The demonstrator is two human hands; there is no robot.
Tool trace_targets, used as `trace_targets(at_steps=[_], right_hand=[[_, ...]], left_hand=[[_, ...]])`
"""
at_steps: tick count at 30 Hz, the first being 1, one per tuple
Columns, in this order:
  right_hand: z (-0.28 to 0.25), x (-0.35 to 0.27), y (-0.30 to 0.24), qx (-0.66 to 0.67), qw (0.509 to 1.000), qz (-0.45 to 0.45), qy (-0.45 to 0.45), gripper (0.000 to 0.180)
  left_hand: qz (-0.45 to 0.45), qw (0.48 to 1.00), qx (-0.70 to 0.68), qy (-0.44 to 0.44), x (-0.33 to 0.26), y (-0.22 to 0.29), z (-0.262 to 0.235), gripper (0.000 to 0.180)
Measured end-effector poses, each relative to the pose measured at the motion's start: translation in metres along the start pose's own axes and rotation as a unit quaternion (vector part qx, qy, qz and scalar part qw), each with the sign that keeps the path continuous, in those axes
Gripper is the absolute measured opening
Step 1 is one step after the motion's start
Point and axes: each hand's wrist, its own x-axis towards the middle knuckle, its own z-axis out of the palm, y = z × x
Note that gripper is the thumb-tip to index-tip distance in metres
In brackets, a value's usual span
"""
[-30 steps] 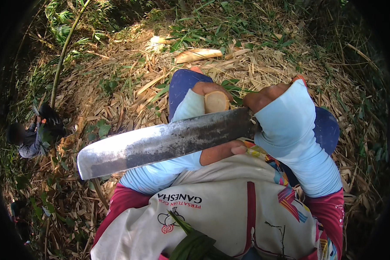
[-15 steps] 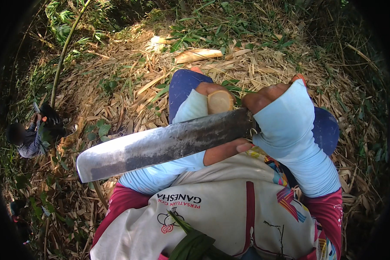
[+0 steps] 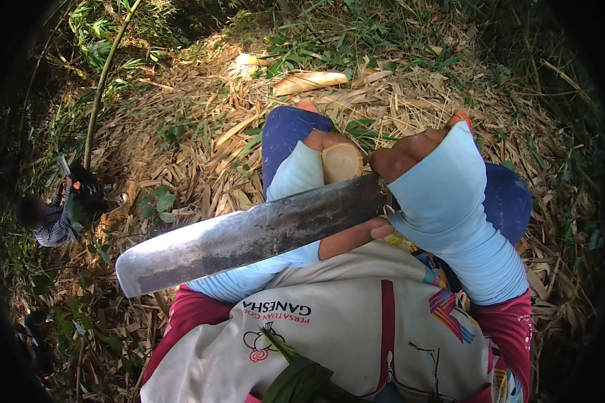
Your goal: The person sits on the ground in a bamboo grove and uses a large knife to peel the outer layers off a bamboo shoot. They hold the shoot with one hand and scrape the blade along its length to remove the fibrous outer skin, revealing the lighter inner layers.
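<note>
Looking down at my own lap, my right hand, in a pale blue sleeve that covered the wrist, was closed tight around the handle of a long, broad, dull grey steel machete blade. The blade ran from that fist at about three o'clock across my body toward eight o'clock, its blunt tip over my left thigh. My left hand, also sleeved in pale blue, was wrapped around a short pale tan cut piece of stem, held upright at the centre with its round cut end facing up. The stem sat just above the blade's upper edge, close beside my right fist; I could not tell whether steel and stem touched. Dry straw-coloured bamboo leaves covered the ground around my blue knees. At nine o'clock, well apart, another person crouched among green plants.
</note>
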Motion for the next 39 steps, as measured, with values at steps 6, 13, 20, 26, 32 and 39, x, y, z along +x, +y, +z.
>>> trace_targets(at_steps=[6, 13, 20, 26, 32, 39], right_hand=[[0.003, -0.005, 0.008, 0.028, 1.000, 0.007, -0.004, 0.013], [-0.002, -0.009, 0.011, 0.050, 0.998, 0.017, -0.025, 0.028], [-0.001, -0.014, 0.012, 0.054, 0.998, 0.011, -0.036, 0.049], [-0.003, -0.016, 0.009, 0.086, 0.994, 0.020, -0.057, 0.045], [-0.006, -0.018, 0.008, 0.139, 0.988, 0.042, -0.043, 0.038], [-0.009, -0.022, 0.008, 0.147, 0.985, 0.024, -0.082, 0.040]], left_hand=[[0.000, 1.000, 0.012, 0.005, 0.003, -0.009, 0.004, 0.064], [0.014, 0.999, -0.029, 0.020, 0.001, -0.024, 0.012, 0.063], [-0.024, 0.975, -0.202, -0.091, 0.000, -0.051, -0.007, 0.071], [-0.046, 0.951, -0.276, -0.133, -0.004, -0.064, -0.010, 0.078], [-0.055, 0.932, -0.319, -0.164, -0.005, -0.069, -0.011, 0.086], [-0.069, 0.904, -0.371, -0.203, -0.006, -0.078, -0.012, 0.095]])
